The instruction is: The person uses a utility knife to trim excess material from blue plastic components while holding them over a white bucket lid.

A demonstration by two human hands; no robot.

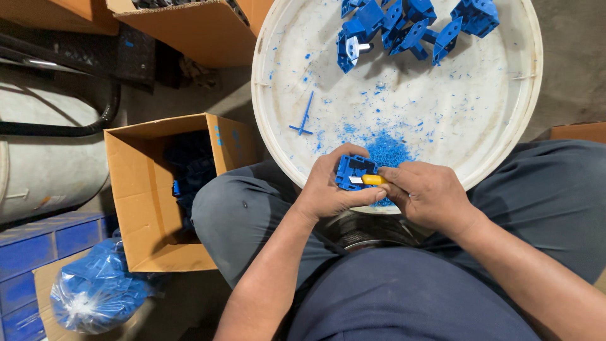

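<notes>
Dark trousers over the seated person's lap (404, 297) fill the foreground, and both forearms reach from there toward the near rim of a big white round tray (442, 113). Just at that rim, the left hand (328, 189) is curled around a small blue moulded plastic part (352, 170), thumb along its underside and fingers wrapped over the far edge. Touching it from the other side, the right hand (429, 196) is closed in a fist around a yellow-handled knife (372, 180), whose short blade lies against the part's edge.

That part looks light and rigid, a thin-walled piece with ribs and corners, likely to flex little and to slip if held only by its smooth faces; gripping across its outer walls, as now, seems the surest hold.

On the tray beside the hands lies a heap of blue shavings (386, 150); at its far side, a cluster of similar blue parts (410, 28). Left of the tray stands an open cardboard box (145, 189).
</notes>
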